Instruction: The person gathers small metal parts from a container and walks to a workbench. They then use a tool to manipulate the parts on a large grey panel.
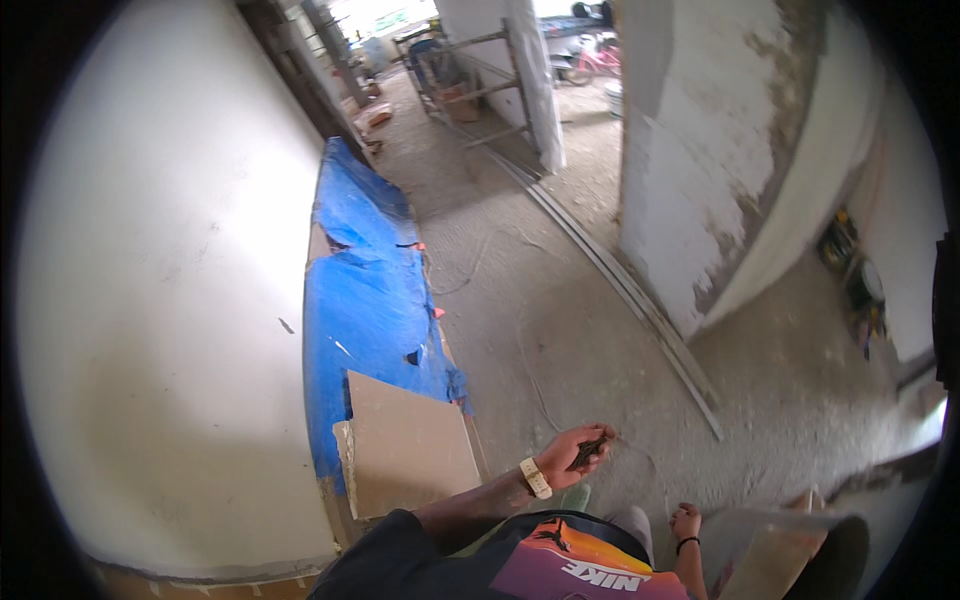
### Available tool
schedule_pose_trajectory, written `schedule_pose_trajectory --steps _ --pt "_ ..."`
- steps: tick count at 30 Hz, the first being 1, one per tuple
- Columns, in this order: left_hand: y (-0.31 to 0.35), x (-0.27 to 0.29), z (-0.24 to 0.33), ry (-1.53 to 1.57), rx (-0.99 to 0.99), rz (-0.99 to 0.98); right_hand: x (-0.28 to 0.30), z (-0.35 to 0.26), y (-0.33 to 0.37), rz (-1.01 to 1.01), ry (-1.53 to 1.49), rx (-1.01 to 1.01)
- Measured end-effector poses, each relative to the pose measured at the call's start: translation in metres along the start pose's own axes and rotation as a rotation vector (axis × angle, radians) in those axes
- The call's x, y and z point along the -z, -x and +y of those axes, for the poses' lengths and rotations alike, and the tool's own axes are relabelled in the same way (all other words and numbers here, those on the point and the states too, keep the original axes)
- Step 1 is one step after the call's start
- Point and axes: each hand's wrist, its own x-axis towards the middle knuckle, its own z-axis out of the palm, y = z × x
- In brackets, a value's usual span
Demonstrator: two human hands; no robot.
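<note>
My left hand, with a pale watch on its wrist, is held out in front of me, palm up. Its fingers are curled round a handful of small dark screws. Lower and to the right, my right hand hangs near my leg, a dark band on its wrist. The right fingers are curled in; whatever they hold, if anything, is too small to make out. Left of my left forearm lies a cut piece of plasterboard, resting partly on a blue tarp.
A pale wall rises on the left. Long metal profiles lie along the dusty floor toward a doorway. Scaffold framing stands farther off. Tools sit by the right wall, and a curved bin-like thing is near my right side.
</note>
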Motion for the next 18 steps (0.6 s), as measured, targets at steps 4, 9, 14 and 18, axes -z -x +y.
schedule_pose_trajectory --steps 4,9,14,18 --pt "-0.042 -0.002 0.073 0.033 -0.148 0.071 -0.009 -0.118 -0.088 -0.055 0.176 -0.005" --pt "-0.076 0.031 0.134 0.204 -0.335 0.167 -0.02 -0.193 -0.225 -0.715 1.973 0.381" --pt "-0.133 0.055 0.181 0.387 -0.498 0.399 -0.09 -0.344 -0.351 -0.861 2.044 0.499" --pt "-0.17 0.063 0.242 0.483 -0.703 0.491 -0.217 -0.496 -0.423 -0.671 1.15 0.165"
